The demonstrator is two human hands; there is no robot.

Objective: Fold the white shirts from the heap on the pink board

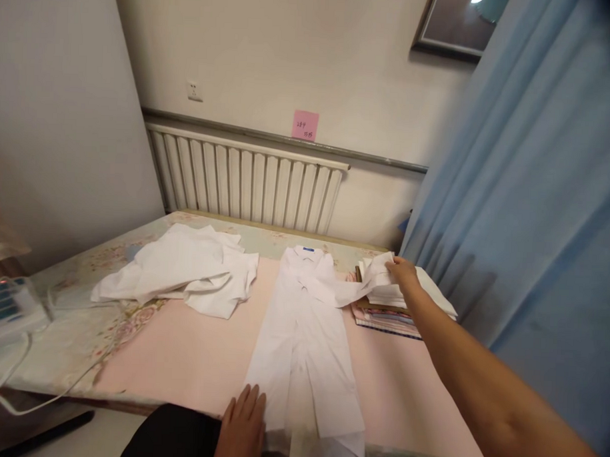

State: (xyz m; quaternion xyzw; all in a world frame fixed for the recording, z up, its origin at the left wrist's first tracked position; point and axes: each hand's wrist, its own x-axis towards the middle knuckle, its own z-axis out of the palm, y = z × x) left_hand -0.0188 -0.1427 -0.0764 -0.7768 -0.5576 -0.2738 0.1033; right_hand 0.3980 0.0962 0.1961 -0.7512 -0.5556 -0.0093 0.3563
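A white button-up shirt [301, 342] lies lengthwise on the pink cloth, its collar toward the wall and its hem over the table's front edge. Its sides are folded in to a narrow strip. My right hand [403, 272] pinches the end of one sleeve [355, 288], drawn out to the right and raised over a stack of folded clothes. Flat beside the shirt's lower left edge rests my left hand [244, 420], fingers stretched out and touching the fabric's edge.
A rumpled white garment [183, 267] lies on the left. Folded clothes [386, 319] are stacked at the right, near a blue curtain [526, 196]. Pink cloth [190, 358] covers the table's middle. A white device [16, 312] with cords stands far left; a radiator [246, 180] is behind.
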